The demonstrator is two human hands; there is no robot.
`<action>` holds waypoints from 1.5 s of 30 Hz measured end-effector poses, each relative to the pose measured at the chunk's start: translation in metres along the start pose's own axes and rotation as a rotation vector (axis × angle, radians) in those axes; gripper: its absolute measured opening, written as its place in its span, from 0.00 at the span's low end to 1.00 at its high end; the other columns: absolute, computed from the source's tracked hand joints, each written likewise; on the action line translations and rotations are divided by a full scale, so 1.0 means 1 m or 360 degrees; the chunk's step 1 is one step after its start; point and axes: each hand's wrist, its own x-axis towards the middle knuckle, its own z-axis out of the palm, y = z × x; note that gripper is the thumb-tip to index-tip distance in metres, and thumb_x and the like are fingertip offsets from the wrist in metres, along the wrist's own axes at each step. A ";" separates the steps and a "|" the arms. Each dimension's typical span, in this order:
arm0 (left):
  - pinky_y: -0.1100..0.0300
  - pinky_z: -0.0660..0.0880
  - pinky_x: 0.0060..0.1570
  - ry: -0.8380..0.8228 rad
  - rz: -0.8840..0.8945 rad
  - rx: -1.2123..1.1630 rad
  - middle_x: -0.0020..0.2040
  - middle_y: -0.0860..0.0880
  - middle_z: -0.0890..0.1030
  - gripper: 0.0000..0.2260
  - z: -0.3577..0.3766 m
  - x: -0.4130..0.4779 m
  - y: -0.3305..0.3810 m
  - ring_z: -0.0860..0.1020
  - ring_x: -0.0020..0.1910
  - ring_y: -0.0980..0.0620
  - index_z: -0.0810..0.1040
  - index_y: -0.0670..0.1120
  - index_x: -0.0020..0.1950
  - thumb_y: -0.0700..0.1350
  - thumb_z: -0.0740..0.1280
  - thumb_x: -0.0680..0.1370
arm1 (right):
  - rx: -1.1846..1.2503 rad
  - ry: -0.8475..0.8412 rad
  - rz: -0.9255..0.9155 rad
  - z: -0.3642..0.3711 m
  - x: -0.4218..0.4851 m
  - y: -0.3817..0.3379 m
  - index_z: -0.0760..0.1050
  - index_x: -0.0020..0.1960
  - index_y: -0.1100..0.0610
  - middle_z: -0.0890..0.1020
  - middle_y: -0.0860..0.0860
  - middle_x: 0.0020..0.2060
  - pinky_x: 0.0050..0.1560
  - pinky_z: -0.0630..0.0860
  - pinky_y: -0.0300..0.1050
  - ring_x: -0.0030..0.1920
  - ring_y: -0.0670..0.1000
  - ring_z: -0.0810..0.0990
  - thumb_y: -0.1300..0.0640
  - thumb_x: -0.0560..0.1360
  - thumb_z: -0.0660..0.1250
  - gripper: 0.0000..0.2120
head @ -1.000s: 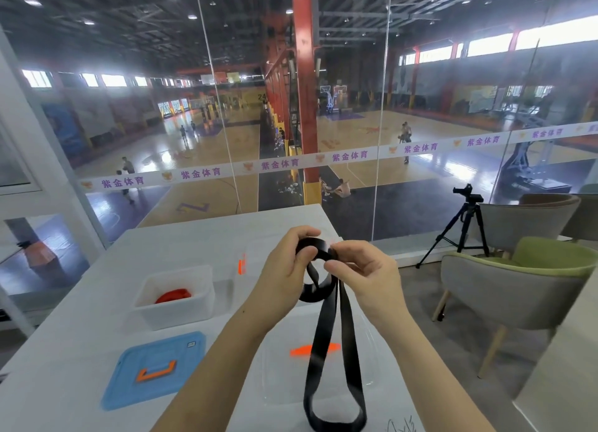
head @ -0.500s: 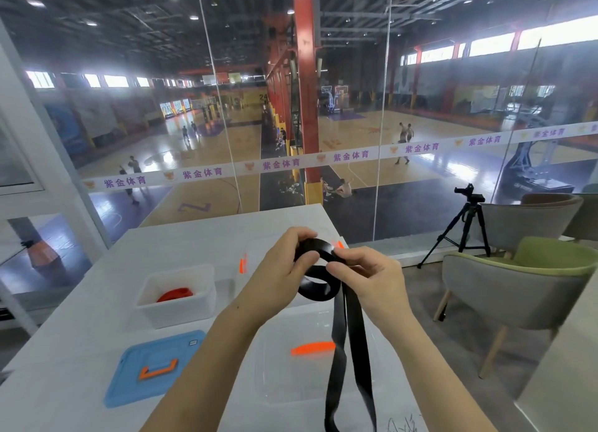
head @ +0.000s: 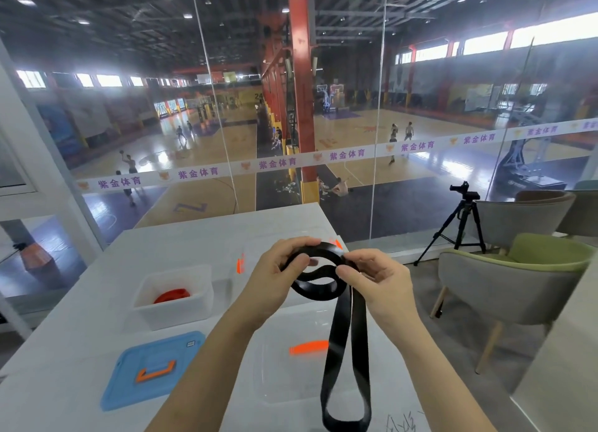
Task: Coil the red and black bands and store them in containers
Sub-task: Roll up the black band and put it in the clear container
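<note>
A black band (head: 343, 337) hangs over the white table (head: 74, 305), its upper end wound into a loose coil between my hands and its long loop dangling down. My left hand (head: 275, 276) grips the coil's left side. My right hand (head: 375, 279) pinches the coil's right side with thumb and fingers. A coiled red band (head: 171, 295) lies in a white open container (head: 152, 312) to the left. A clear container (head: 291, 380) with an orange latch sits under the dangling loop.
A blue lid (head: 149, 370) with an orange handle lies at the front left. Another clear lid (head: 246, 253) with orange clips lies beyond my hands. A glass wall bounds the table's far side. Chairs (head: 511, 286) and a tripod (head: 462, 224) stand to the right.
The coil has widened and flattened as both hands turned it. The dangling loop has swung to the right and its bottom end now hangs higher.
</note>
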 end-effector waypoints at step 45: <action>0.71 0.73 0.56 -0.0063 0.0181 0.0443 0.55 0.62 0.80 0.13 0.017 0.003 0.015 0.79 0.55 0.60 0.76 0.60 0.59 0.41 0.66 0.82 | 0.0012 -0.0029 -0.0036 -0.004 -0.006 -0.002 0.86 0.45 0.45 0.89 0.51 0.42 0.50 0.81 0.40 0.45 0.52 0.88 0.67 0.70 0.80 0.17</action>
